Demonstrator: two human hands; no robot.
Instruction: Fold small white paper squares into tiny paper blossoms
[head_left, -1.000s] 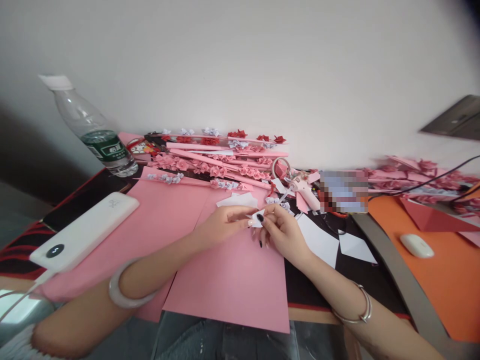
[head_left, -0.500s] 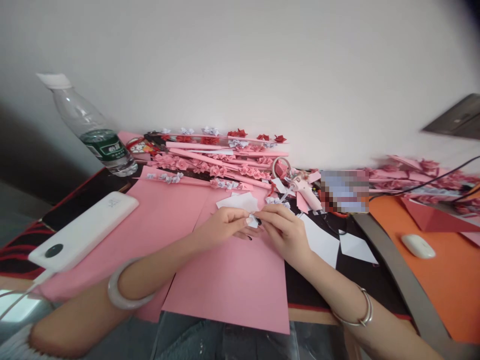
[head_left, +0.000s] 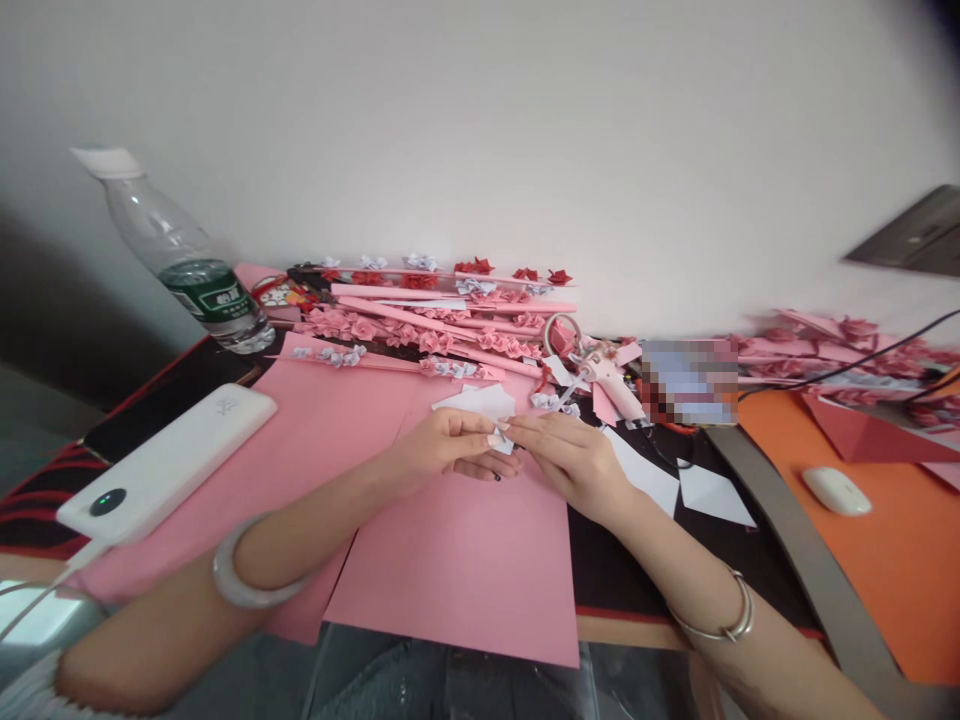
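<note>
A small piece of white paper (head_left: 504,441) is pinched between my two hands, over the large pink paper sheet (head_left: 457,560). My left hand (head_left: 450,443) grips its left side between thumb and fingers, the lower fingers curled beneath. From the right, my right hand (head_left: 574,455) closes on the same piece, its fingertips meeting the left ones; they partly hide the paper, so its folds cannot be made out. Just behind the hands lie loose white paper pieces (head_left: 476,400). Beyond them, white paper flowers (head_left: 555,402) rest beside a pink glue gun (head_left: 613,385).
Pink rolled paper sticks with paper flowers (head_left: 420,325) line the wall. At left stand a water bottle (head_left: 202,270) and a white power bank (head_left: 169,460). On the right are white sheets (head_left: 712,495), a phone-like blurred object (head_left: 690,385), orange paper (head_left: 862,570) and a white case (head_left: 836,491).
My right hand's fingers have straightened and lie flatter across the white paper. The left hand has shifted slightly left, still pinching it. Everything else on the table stays put.
</note>
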